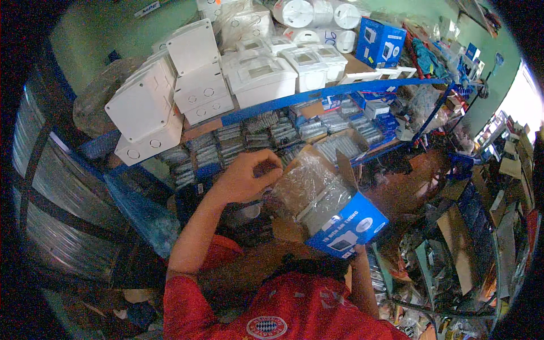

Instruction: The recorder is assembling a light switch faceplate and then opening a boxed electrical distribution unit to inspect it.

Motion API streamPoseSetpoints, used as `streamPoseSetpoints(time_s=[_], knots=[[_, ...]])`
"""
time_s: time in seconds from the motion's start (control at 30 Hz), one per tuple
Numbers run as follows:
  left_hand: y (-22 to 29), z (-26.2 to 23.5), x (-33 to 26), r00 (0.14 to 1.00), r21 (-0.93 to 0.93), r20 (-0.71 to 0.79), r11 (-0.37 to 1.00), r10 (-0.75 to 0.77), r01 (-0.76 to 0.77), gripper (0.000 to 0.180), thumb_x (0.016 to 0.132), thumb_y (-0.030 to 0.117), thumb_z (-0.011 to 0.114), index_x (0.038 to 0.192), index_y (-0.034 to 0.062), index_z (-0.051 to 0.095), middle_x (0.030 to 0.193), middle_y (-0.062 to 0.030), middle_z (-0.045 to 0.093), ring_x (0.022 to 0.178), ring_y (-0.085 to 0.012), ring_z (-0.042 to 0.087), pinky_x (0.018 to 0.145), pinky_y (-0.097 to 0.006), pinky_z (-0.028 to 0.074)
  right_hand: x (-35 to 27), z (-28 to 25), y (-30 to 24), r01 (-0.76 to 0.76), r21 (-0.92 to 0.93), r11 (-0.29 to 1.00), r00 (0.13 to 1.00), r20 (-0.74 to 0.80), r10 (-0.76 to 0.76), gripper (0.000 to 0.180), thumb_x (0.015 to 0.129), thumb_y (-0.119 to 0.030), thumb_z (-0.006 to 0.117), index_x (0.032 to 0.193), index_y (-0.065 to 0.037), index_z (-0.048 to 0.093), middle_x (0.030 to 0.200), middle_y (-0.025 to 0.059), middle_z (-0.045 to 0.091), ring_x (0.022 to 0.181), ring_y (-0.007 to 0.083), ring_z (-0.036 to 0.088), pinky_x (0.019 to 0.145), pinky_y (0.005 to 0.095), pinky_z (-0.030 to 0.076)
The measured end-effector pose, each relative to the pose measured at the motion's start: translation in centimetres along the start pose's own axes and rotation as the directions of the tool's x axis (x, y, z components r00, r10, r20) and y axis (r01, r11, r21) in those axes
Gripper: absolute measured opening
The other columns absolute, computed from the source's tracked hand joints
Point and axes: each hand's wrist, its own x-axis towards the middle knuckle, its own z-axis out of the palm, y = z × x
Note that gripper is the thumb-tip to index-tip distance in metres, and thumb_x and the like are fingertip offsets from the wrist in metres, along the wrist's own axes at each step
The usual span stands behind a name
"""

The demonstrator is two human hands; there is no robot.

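My right hand (358, 255) grips the lower right side of a blue and white cardboard box (354, 226), which is tilted with its flaps raised. Inside the open top lies a pale item under clear plastic wrap (311, 184). Just left of the box's raised flap is my left hand (249, 177), its fingers curled toward the thumb. What those fingers hold, if anything, cannot be made out.
White electrical enclosures (260, 79) are stacked on a blue-edged shelf (249, 110) ahead. Below them sit rows of wrapped small parts (226, 141). Another blue box (381, 44) stands at the far right of the shelf. Cardboard pieces (456, 243) crowd the right side.
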Motion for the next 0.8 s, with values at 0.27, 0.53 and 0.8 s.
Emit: streamPoseSetpoints(time_s=[0.27, 0.53, 0.8], knots=[[-0.5, 0.6, 0.0, 0.999, -0.123, -0.014, 0.991, -0.045, 0.043, 0.017, 0.078, 0.014, 0.069, 0.090, 0.0031, 0.064, 0.079, -0.0030, 0.063, 0.072, -0.0097, 0.057, 0.067, -0.025, 0.047, 0.7, 0.7, -0.5, 0.003, -0.021, 1.000, 1.000, 0.001, -0.003, 0.105, 0.046, -0.030, 0.087, 0.131, -0.003, 0.032, 0.120, 0.0082, 0.049, 0.113, 0.0244, 0.047, 0.096, 0.0381, 0.040], [-2.3, 0.5, -0.2, 0.985, -0.442, -0.033, 0.887, -0.169, 0.137, 0.016, 0.075, 0.011, 0.071, 0.086, 0.0037, 0.062, 0.077, 0.0011, 0.059, 0.075, -0.0090, 0.055, 0.068, -0.025, 0.045, -1.2, -0.9, 0.4, 0.005, -0.025, 1.000, 1.000, -0.016, -0.005, 0.106, 0.046, -0.030, 0.087, 0.132, -0.003, 0.031, 0.120, 0.0082, 0.048, 0.113, 0.0245, 0.046, 0.096, 0.0383, 0.040], [-1.5, -0.3, 1.0, 0.970, -0.289, 0.202, 0.938, -0.133, 0.189, 0.020, 0.080, 0.020, 0.068, 0.089, 0.0026, 0.062, 0.081, 0.0005, 0.059, 0.080, -0.0094, 0.054, 0.074, -0.026, 0.045, -0.1, -0.4, -0.9, -0.008, -0.050, 0.999, 1.000, -0.006, 0.008, 0.106, 0.046, -0.029, 0.087, 0.132, -0.003, 0.031, 0.121, 0.0081, 0.048, 0.114, 0.0246, 0.046, 0.097, 0.0385, 0.039]])
